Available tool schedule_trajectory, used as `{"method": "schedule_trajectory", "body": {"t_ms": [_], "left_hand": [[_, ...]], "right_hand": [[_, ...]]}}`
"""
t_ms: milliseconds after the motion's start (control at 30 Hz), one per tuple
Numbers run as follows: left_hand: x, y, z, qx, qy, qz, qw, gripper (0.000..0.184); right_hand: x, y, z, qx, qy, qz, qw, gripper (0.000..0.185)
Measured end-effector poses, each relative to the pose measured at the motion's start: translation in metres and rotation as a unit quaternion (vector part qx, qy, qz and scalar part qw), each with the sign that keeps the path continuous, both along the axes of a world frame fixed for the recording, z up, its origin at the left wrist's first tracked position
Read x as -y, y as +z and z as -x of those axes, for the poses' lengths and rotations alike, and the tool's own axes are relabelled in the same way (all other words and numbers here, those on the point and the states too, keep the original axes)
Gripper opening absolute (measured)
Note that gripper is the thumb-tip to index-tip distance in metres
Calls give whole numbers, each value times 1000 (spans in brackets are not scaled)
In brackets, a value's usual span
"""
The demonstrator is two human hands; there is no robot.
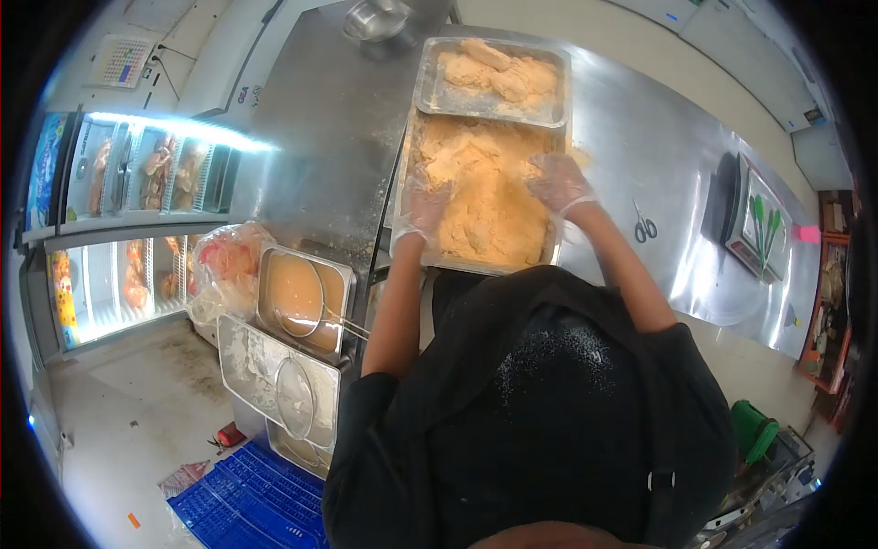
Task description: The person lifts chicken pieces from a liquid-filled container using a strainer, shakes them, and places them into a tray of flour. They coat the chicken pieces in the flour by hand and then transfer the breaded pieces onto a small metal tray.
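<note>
GEA cabinet (236, 59); tray (557, 240) of orange crumbs (489, 215)
Left hand (424, 209) and right hand (558, 185) touch crumbs; either grip's closure, I can't tell.

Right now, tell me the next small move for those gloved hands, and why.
Probably a gentle inward sweep: the left hand and the right hand are at opposite sides of the large tray, and the powder between them lies uneven.

One camera sits on the head of the person (549, 421). It looks forward and down, from close by, over the near edge of the counter (631, 137). Its view is wide and round.
</note>
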State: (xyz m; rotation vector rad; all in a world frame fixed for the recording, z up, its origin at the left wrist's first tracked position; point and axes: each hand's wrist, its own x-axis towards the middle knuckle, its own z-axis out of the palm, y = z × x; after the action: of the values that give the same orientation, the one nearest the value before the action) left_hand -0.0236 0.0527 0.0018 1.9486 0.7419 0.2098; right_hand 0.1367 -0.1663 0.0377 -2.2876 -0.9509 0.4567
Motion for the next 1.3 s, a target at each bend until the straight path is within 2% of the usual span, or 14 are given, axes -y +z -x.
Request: {"method": "schedule_trajectory", "body": {"t_ms": [100,133,167,300,367,433,567,667,767,833,967,1033,1133,1300], "left_hand": [[44,-17,-26,10,17,-175,984,37],[54,-24,-31,-4,-22,-269,963,34],[54,-21,-28,-1,-24,-268,963,34],[43,-12,-30,33,-9,-182,983,35],[55,-15,-15,75,4,-179,981,35],[48,0,-33,-46,-3,-93,995,36],[13,37,-67,-29,52,-193,979,36],[-5,75,-108,77,79,-308,945,31],[-14,110,-130,-36,-4,-312,950,44],[-16,106,-126,-61,-12,-294,954,40],[1,30,-84,-203,-192,-243,929,39],[33,19,-45,-258,-286,-219,896,35],[69,-7,-10,-241,-244,-226,912,35],[61,-3,18,-236,-157,-176,943,44]], "right_hand": [[-42,-38,24,-85,-29,-31,995,27],[-61,-53,31,-3,24,19,1000,24],[-69,-49,35,80,76,69,991,21],[-62,-28,24,73,9,58,996,20],[-71,-46,37,65,96,84,990,21],[-73,-41,21,78,102,90,988,23],[-70,41,-12,84,83,27,993,28],[-95,4,-90,161,-40,-29,986,35],[-93,20,-117,196,-101,-45,974,34],[-83,25,-116,252,-150,-62,954,32],[-48,-5,-66,165,48,122,978,24],[-51,-29,-52,55,182,266,945,41],[-57,-84,-31,74,73,131,986,51],[-98,-118,-35,156,89,14,984,56]]}}
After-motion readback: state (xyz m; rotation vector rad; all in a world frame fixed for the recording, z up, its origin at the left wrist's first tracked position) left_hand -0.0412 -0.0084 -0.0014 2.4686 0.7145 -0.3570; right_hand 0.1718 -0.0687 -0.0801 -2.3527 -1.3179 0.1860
